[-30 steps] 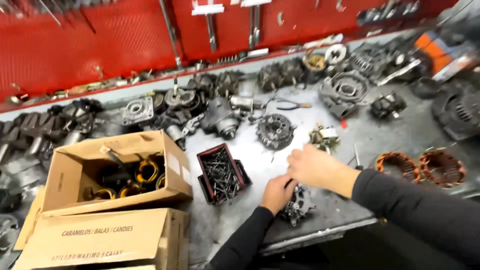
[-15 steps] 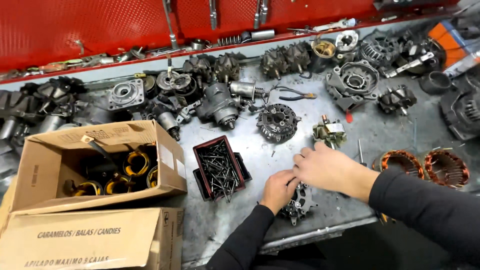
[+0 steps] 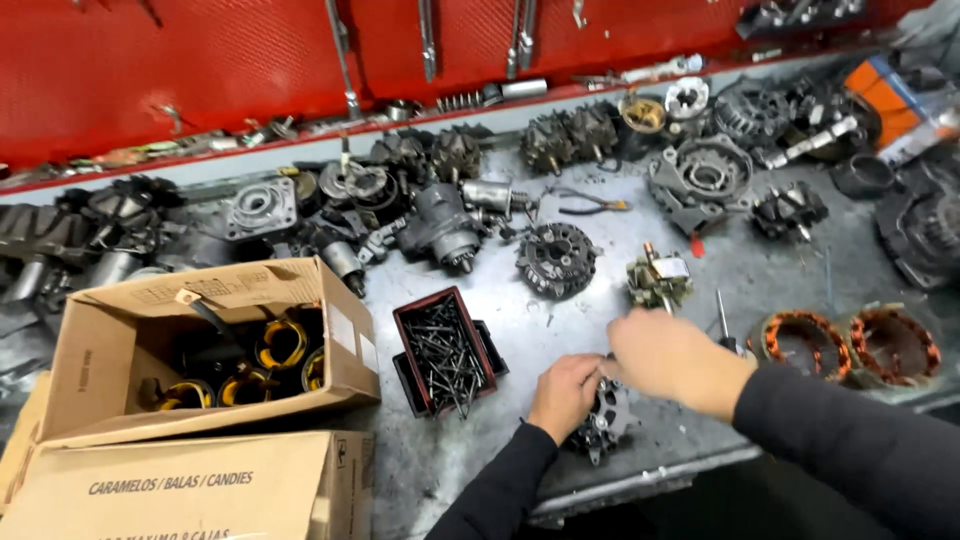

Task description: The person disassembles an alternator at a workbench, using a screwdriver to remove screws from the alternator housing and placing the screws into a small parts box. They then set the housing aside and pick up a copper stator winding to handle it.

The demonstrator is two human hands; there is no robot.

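The left hand (image 3: 565,393) grips, and the right hand (image 3: 672,358) covers with curled fingers, a dark metal part (image 3: 605,425) at the near bench (image 3: 600,310) edge, judged heavy, rigid and greasy, best held by its outer casing.

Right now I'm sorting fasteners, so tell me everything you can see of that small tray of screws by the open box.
The tray is a small rectangular bin, dark with reddish rims, apparently plastic. It sits tilted on the grey metal bench, just right of the open cardboard box, and is heaped with long dark screws or bolts lying crisscross. Neither hand touches it; the left hand is nearest.
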